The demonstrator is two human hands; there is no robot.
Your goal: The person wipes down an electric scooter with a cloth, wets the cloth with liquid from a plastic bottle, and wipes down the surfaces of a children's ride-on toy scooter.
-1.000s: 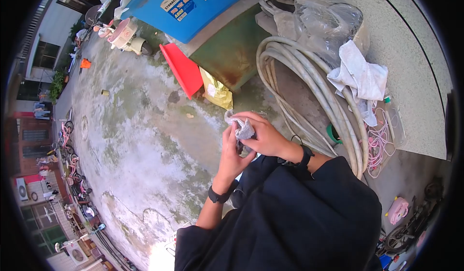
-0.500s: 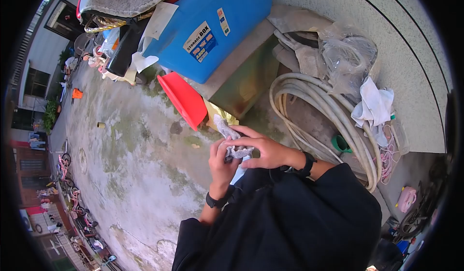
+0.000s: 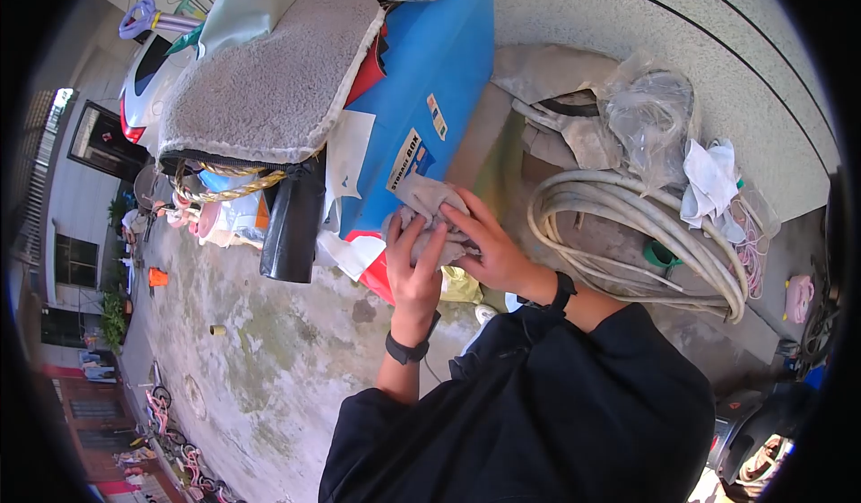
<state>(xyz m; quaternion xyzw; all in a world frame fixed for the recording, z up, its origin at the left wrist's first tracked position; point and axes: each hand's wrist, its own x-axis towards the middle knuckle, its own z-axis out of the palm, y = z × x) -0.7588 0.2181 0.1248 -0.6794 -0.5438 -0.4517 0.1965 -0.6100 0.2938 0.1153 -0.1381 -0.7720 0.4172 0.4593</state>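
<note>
A crumpled grey cloth [image 3: 423,196] is bunched between my two hands, in front of the blue storage box [image 3: 430,73]. My left hand [image 3: 417,274] closes on its lower left side with bent fingers. On the other side my right hand [image 3: 491,245] grips the folds, thumb and fingers around them. A flap of the cloth stands up above the fingers and partly covers the box's label. Below the box, a red plastic object [image 3: 377,279] and a yellow bag [image 3: 461,286] show behind my hands.
Grey fleecy material [image 3: 278,91] lies over things at upper left, above a black cylinder [image 3: 293,225]. Coiled hose [image 3: 628,221] rests by the wall at right, below a clear plastic bag [image 3: 646,126]. Stained concrete [image 3: 260,368] spreads to the left.
My hands have risen with the cloth, from beside the red plastic object to in front of the box. The view has shifted, bringing more of the grey fleecy material into sight.
</note>
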